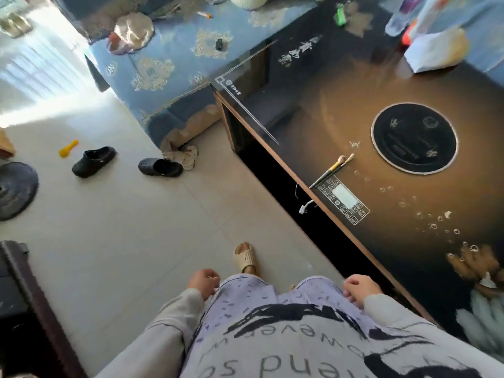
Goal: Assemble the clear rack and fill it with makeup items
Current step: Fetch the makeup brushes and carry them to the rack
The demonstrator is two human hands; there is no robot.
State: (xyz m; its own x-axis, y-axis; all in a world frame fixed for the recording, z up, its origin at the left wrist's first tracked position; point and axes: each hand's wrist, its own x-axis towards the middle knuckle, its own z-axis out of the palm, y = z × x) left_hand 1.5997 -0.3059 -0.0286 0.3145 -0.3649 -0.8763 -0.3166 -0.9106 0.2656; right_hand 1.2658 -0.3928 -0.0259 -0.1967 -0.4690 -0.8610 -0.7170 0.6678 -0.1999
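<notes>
Nearest the camera, a printed top and lilac trousers fill the bottom of the view. The left hand hangs at the left hip, fingers loosely curled, nothing in it. The right hand hangs at the right hip with the same loose curl and holds nothing. The hands are well apart, one on each side of the body.

Just beyond the trousers, one foot in a beige slipper stands on the pale tiled floor.

To the right, a dark glossy table runs from near right to far. Two makeup brushes lie on it at its left edge, side by side and touching, with the bristles towards the far right. Their handle ends reach the far corner of a printed control panel. A white plug dangles below the table edge, near the panel. A round black disc sits in the tabletop, right of the brushes.

On the floor at mid-distance to the left are two black clogs, set apart, and a yellow toy just left of them. A dark round mat lies at the left edge.

Far off is a sofa under a blue patterned cover. On the far end of the table are a green object and white paper, both blurred.
</notes>
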